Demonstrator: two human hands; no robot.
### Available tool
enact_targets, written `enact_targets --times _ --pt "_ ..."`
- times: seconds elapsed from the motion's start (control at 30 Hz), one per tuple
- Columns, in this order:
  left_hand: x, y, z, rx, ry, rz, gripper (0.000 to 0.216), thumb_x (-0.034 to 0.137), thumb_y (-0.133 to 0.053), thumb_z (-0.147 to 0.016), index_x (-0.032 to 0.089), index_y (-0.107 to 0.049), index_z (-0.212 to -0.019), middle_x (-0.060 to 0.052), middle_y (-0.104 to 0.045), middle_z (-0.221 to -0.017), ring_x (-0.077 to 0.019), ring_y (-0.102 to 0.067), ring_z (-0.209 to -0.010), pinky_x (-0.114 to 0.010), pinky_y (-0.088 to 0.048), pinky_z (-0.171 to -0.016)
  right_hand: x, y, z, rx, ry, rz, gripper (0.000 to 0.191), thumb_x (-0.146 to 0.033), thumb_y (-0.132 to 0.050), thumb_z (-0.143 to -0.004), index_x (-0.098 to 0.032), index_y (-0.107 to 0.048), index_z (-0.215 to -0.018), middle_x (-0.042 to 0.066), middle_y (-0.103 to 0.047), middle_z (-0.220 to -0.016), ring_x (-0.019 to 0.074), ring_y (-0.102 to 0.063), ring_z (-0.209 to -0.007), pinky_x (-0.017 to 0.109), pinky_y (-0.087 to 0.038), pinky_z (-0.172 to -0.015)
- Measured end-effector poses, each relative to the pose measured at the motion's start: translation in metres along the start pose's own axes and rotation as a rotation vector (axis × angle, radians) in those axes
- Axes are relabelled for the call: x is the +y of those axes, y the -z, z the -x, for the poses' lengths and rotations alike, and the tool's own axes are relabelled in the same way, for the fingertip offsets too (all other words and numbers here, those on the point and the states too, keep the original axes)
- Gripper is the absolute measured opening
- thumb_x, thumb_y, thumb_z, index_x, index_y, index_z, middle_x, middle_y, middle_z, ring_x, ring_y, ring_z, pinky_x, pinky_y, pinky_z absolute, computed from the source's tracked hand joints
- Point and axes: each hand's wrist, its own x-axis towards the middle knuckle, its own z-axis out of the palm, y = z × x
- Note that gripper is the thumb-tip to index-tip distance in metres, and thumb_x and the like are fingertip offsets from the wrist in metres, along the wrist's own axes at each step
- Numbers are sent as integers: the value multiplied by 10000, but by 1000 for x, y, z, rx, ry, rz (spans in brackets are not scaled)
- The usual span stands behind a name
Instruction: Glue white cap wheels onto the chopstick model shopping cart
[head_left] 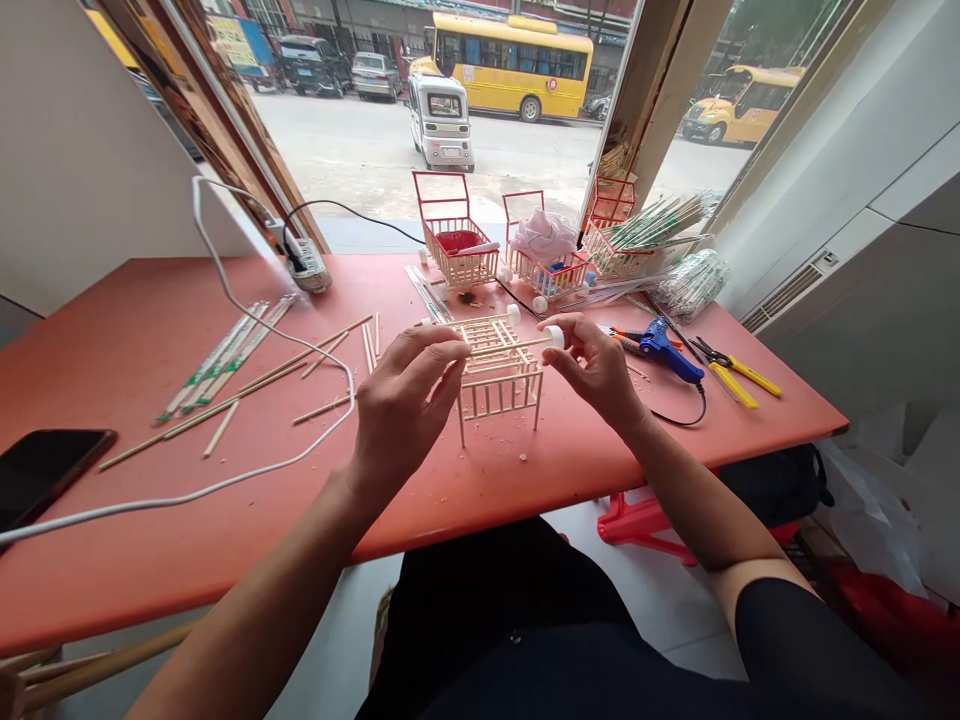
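Observation:
My left hand (401, 400) pinches the left end of a thin wooden stick (511, 347), held level above a small cart frame. At the stick's other end, my right hand (598, 368) grips a white round wheel (553, 337) between thumb and fingers. Beneath and behind the stick, the cart frame (501, 398) of wooden sticks stands on the table, with thin posts reaching down to the surface. A second white wheel (514, 314) sits at its far top edge. My left fingers hide part of the frame's left side.
On the red table (420, 500) lie a blue glue gun (667, 350), yellow-handled pliers (739, 380), loose sticks (274, 378), wrapped chopsticks (225, 360) and a phone (52, 470). A white cable (247, 480) crosses the left side. Red-trimmed stick carts (459, 255) stand by the window.

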Motion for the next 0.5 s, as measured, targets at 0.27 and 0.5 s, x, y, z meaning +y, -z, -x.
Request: enact_targets --times 0.27,0.5 --pt "0 1 0 -1 20 6 188 93 -723 -1083 247 -747 -1187 -53 -836 -1186 -203 -826 -1125 -318 -670 -1031 -1 0 0 -3 -1 12 601 -781 -812 -973 -224 -798 -1199 -29 -593 -810 129 -513 -691 253 -406 -587" --pt "2 0 0 8 46 15 162 126 -695 -1103 268 -751 -1157 -44 -839 -1173 -200 -822 -1118 -321 -667 -999 -1 0 1 3 -1 1 616 -799 -818 -959 -230 -790 -1192 -27 -602 -813 131 -510 -683 258 -407 -583"
